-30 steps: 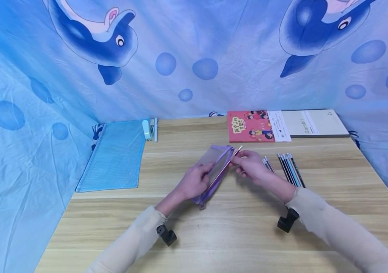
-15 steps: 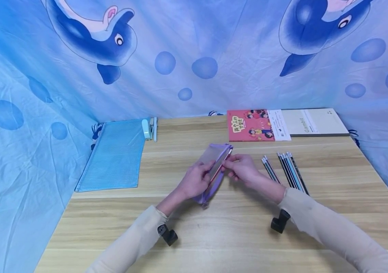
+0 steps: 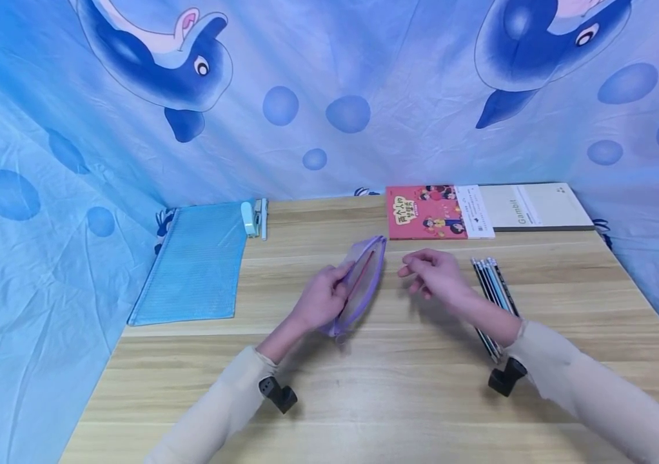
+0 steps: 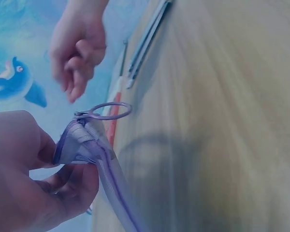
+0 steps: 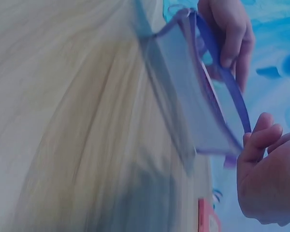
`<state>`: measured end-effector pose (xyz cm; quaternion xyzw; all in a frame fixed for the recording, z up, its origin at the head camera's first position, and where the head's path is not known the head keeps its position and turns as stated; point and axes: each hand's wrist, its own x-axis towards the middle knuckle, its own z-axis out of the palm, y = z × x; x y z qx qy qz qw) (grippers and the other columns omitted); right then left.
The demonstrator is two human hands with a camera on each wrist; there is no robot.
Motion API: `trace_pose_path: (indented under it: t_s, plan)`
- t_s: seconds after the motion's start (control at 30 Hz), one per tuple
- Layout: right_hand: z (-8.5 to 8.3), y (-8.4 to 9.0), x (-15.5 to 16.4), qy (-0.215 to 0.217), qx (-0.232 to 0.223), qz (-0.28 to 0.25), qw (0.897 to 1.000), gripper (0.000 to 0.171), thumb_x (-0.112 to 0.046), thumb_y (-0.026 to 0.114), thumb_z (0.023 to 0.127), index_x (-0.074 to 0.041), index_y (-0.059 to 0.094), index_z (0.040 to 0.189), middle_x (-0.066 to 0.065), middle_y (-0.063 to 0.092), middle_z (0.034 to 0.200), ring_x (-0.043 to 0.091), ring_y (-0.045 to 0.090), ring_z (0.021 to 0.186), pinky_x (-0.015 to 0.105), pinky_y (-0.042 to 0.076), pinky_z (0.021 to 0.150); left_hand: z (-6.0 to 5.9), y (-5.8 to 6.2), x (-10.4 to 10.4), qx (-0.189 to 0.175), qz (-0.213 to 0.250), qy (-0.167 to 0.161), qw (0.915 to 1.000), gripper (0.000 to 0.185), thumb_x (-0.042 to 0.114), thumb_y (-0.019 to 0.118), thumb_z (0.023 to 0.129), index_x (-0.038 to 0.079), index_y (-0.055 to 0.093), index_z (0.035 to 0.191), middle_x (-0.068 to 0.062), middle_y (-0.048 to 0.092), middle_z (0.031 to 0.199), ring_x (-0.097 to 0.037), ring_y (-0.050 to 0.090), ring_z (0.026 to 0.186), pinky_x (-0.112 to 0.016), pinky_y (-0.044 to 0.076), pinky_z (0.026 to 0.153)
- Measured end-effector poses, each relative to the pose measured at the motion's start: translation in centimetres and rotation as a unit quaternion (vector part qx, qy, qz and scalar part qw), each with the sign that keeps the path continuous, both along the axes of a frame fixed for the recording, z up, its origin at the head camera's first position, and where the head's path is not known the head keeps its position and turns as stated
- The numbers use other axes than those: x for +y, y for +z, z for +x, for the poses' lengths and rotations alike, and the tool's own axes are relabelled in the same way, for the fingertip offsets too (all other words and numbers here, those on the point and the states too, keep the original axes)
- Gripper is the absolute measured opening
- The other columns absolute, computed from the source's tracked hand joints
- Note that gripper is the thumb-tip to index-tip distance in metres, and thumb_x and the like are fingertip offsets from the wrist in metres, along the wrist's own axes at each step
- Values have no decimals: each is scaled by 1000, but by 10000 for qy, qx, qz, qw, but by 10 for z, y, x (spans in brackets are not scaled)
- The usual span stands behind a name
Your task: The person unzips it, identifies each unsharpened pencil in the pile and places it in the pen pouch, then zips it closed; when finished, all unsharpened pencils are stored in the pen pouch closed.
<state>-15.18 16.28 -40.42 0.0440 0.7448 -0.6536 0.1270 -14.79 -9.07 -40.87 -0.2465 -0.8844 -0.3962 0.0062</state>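
My left hand (image 3: 319,299) grips one side of a purple mesh zip pencil pouch (image 3: 374,283), thumb on the upper side. The pouch's mouth gapes toward the right, and a dark red pencil (image 3: 360,278) lies lengthwise inside. In the left wrist view a ring (image 4: 129,110) hangs at the zip end. My right hand (image 3: 435,274) is just right of the pouch, apart from it in the head view, with fingers loosely bent and nothing in them. Several pencils (image 3: 493,283), dark and light blue, lie on the table beyond the right wrist, partly hidden by the forearm.
A blue mesh folder (image 3: 190,270) lies at the left, with a light-blue stapler (image 3: 249,219) and a pale pen (image 3: 264,220) by its top right corner. A red book (image 3: 422,216) and a cream notebook (image 3: 538,207) lie at the back right, before a blue dolphin-print curtain (image 3: 329,58).
My right hand has let go of the red pencil, now inside the pouch, and drawn away to the right. My left hand has shifted slightly left and the pouch's mouth stands wider.
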Motion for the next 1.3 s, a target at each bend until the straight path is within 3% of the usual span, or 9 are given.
trace_pose_path:
  t_s: [0.33,0.63,0.87,1.07,1.3]
  plan:
    - [4,3,48,-136,-164,221,9995,44,-22,52,104,11,48,132,6,71,93,11,62,64,22,47,46,-4,7,-6,92,170,318,9993,48,-5,50,88,-6,58,134,-16,65,94,-18,53,72,-28,47,56]
    - [9,3,82,-212,-293,427,9984,48,-23,48,105,11,42,138,7,68,97,10,62,67,21,48,49,-2,13,-7,145,138,537,9984,50,-7,51,85,-6,59,134,-17,65,94,-21,56,74,-30,51,61]
    - [9,2,104,-76,-341,931,9950,47,-21,48,105,11,40,139,16,66,109,12,64,70,24,50,50,0,11,-5,71,112,422,9990,48,-9,53,86,-5,60,133,-15,65,94,-19,56,73,-26,51,58]
    - [10,3,124,416,-386,1933,9795,39,-17,53,101,10,48,129,18,67,103,16,64,67,28,51,50,1,8,-3,121,170,227,9995,48,-11,53,85,-6,61,132,-14,64,90,-17,54,70,-24,49,54]
    - [14,-2,133,901,23,2990,9500,31,-12,62,94,9,58,116,7,69,78,23,66,60,30,48,44,2,3,1,79,284,130,9995,48,-11,55,84,-9,60,131,-13,62,85,-17,52,68,-23,48,51]
